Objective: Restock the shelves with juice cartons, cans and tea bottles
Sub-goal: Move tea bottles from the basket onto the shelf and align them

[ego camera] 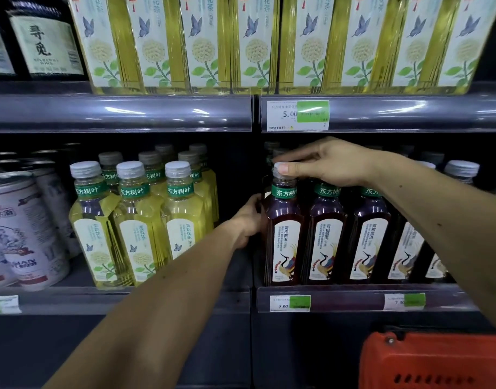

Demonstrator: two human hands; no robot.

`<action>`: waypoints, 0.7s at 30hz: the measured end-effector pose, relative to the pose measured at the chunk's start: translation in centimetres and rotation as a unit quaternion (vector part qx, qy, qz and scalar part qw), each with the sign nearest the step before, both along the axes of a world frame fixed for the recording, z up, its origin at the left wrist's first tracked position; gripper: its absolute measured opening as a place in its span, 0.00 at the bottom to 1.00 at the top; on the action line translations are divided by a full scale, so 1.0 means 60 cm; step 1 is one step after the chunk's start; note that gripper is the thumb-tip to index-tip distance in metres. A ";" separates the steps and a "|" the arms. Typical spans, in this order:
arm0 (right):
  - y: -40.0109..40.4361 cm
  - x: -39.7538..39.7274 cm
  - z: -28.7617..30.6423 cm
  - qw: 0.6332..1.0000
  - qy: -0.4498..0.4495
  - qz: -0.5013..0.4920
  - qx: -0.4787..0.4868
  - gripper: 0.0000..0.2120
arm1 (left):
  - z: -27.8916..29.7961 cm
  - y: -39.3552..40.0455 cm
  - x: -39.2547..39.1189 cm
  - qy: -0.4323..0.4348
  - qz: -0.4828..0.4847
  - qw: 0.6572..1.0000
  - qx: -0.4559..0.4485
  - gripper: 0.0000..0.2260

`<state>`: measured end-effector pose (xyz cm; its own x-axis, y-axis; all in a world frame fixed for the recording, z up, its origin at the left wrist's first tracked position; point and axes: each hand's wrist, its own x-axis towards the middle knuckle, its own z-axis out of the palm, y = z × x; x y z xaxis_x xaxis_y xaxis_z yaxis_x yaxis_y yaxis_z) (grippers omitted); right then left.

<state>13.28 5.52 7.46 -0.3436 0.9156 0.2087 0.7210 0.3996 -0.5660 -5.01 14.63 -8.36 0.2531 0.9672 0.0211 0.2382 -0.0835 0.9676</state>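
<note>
A dark tea bottle (283,237) with a white bird label stands at the left end of a front row of like bottles (364,240) on the middle shelf (353,297). My right hand (325,161) reaches in from the right and pinches its grey cap from above. My left hand (249,220) grips the same bottle's left side at mid height; its fingers are hidden behind the bottle.
Yellow jasmine tea bottles (134,220) fill the shelf to the left, with beer cans (19,228) beyond them. A gap lies between the yellow and dark bottles. Larger yellow tea bottles (241,43) line the shelf above. A red basket (435,363) sits at the lower right.
</note>
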 end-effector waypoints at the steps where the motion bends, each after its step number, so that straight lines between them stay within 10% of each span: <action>1: -0.002 0.000 0.000 1.000 0.000 0.001 0.000 0.19 | 0.000 0.004 -0.001 0.007 -0.003 1.000 0.001 0.39; 8: -0.005 -0.002 0.000 1.000 -0.001 0.002 0.008 0.19 | -0.009 0.009 0.016 -0.030 0.024 0.999 -0.032 0.33; 14: -0.005 -0.004 -0.002 1.000 -0.003 -0.003 0.003 0.19 | -0.009 -0.005 0.026 -0.178 -0.021 0.978 -0.110 0.48; 21: -0.006 -0.007 -0.004 1.000 0.018 -0.009 0.003 0.16 | -0.029 -0.024 0.006 -0.208 -0.045 0.966 -0.146 0.35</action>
